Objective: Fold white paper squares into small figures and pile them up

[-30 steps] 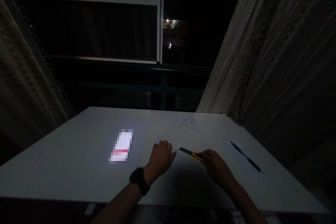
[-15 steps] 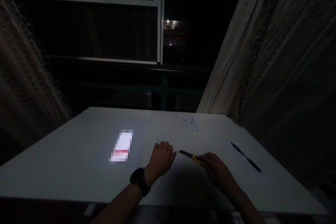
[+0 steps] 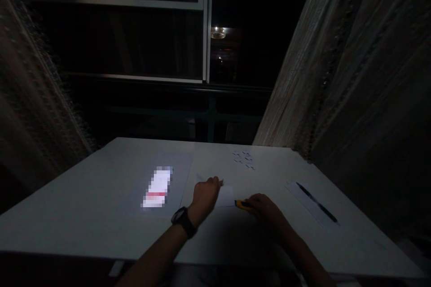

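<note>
The room is very dark. My left hand, with a black watch on the wrist, lifts the edge of a small white paper sheet off the white table, fingers pinched on it. My right hand is closed round a yellow utility knife, whose front end now lies under or behind the raised paper.
A lit phone screen lies on a larger sheet at the left. Several small paper pieces sit further back. A black pen rests on a paper strip at the right. Curtains hang on both sides of a dark window.
My left hand went from lying flat on the paper to pinching and raising its edge. My right hand moved the knife left, so its blade is no longer visible.
</note>
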Demonstrator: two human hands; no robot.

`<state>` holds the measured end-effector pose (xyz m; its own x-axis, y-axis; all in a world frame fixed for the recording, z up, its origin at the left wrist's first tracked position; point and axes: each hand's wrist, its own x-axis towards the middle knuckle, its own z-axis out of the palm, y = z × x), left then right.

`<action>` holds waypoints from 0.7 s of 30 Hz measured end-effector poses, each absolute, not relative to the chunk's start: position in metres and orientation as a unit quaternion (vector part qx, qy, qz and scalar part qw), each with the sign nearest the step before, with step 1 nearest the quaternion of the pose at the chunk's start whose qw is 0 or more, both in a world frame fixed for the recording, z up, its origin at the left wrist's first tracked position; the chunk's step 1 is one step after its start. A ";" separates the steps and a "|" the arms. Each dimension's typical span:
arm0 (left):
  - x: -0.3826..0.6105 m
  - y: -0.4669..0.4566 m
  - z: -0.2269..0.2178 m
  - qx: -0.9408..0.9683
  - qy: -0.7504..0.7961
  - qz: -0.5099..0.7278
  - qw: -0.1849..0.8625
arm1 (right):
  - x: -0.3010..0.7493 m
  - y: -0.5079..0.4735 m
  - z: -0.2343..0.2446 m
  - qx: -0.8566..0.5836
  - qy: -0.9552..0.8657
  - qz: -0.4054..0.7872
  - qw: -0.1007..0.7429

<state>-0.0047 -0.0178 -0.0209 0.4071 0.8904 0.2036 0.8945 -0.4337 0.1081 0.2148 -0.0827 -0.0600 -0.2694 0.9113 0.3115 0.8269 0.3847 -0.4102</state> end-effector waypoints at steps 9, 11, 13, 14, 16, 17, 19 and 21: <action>-0.005 -0.017 -0.017 -0.843 -0.505 -0.180 0.043 | 0.214 -0.063 -0.054 -0.530 -0.814 0.089 0.223; -0.012 -0.022 -0.019 -0.867 -0.449 -0.211 0.046 | 0.215 -0.062 -0.057 -0.525 -0.817 0.086 0.223; -0.020 -0.025 -0.023 -0.897 -0.383 -0.218 0.048 | 0.216 -0.061 -0.059 -0.517 -0.822 0.080 0.227; -0.023 -0.026 -0.026 -0.909 -0.356 -0.209 0.049 | 0.216 -0.061 -0.059 -0.512 -0.824 0.077 0.228; -0.029 -0.024 -0.033 -0.919 -0.343 -0.190 0.049 | 0.215 -0.061 -0.059 -0.507 -0.828 0.070 0.229; -0.031 -0.022 -0.037 -0.920 -0.343 -0.181 0.047 | 0.214 -0.061 -0.059 -0.505 -0.830 0.067 0.228; -0.034 -0.019 -0.045 -0.921 -0.349 -0.167 0.043 | 0.211 -0.061 -0.058 -0.500 -0.833 0.060 0.228; -0.035 -0.017 -0.049 -0.921 -0.353 -0.161 0.040 | 0.208 -0.062 -0.057 -0.496 -0.836 0.050 0.228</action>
